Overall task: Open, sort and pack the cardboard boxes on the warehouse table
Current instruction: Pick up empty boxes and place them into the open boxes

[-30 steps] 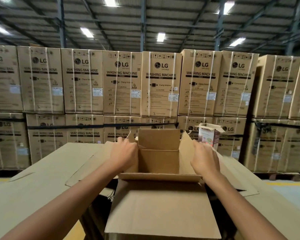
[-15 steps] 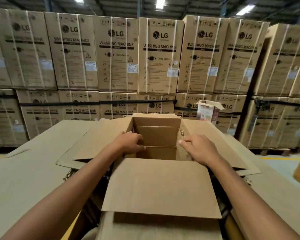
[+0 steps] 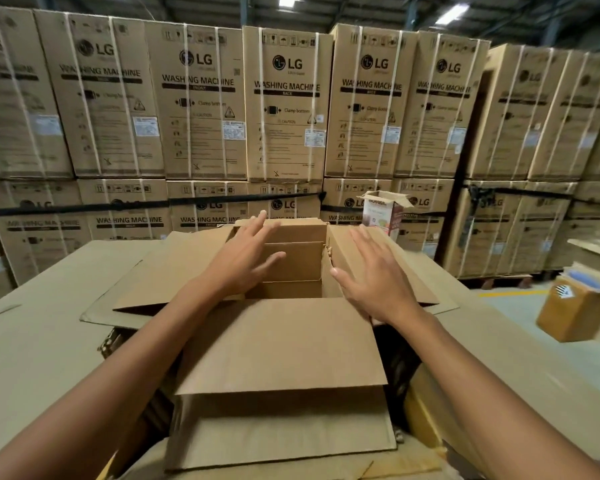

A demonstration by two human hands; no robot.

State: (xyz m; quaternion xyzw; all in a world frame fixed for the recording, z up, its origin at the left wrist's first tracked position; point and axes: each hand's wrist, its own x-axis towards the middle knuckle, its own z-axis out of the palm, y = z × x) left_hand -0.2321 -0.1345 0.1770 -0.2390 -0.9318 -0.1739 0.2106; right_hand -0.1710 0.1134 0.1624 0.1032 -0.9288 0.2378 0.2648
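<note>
A plain brown cardboard box [image 3: 291, 271] sits in the middle of the cardboard-covered tabletop [image 3: 32, 341], directly in front of the person, with its opening facing straight up. Its near flap [image 3: 278, 344] is folded down toward the person, and the left flap [image 3: 174, 271] and right flap [image 3: 413, 282] are spread flat to the sides, so its widest span runs left to right. The opening itself looks about as deep as it is wide.

The left hand [image 3: 246, 258] is open, fingers straight and splayed over the left side of the opening, pointing at the far wall. The right hand [image 3: 374, 282] is also open, flat above the right flap's inner edge. Whether either hand touches the cardboard cannot be told.

A small white printed carton [image 3: 381, 213] stands beyond the box, in front of stacked washing-machine cartons [image 3: 284, 98].
</note>
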